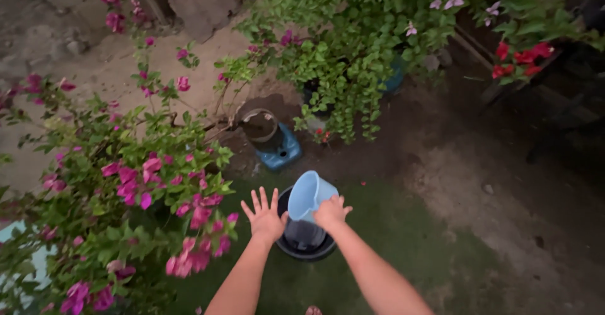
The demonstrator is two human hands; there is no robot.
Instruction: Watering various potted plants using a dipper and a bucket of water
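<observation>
My right hand (pixel 330 212) grips a light blue plastic cup (pixel 309 194), tilted on its side with its mouth facing up and left, over a dark round bucket (pixel 309 249) on the ground. My left hand (pixel 264 215) is spread open with fingers apart, just left of the cup and over the bucket's left rim, touching nothing that I can see. The bucket's inside looks dark and glossy beneath the cup.
A bush with pink flowers (pixel 126 189) fills the left side, close to my left arm. A blue container (pixel 280 151) with a small pail (pixel 259 126) stands beyond the bucket. Green potted plants (pixel 346 69) and red flowers (pixel 520 57) line the far side. Bare soil lies right.
</observation>
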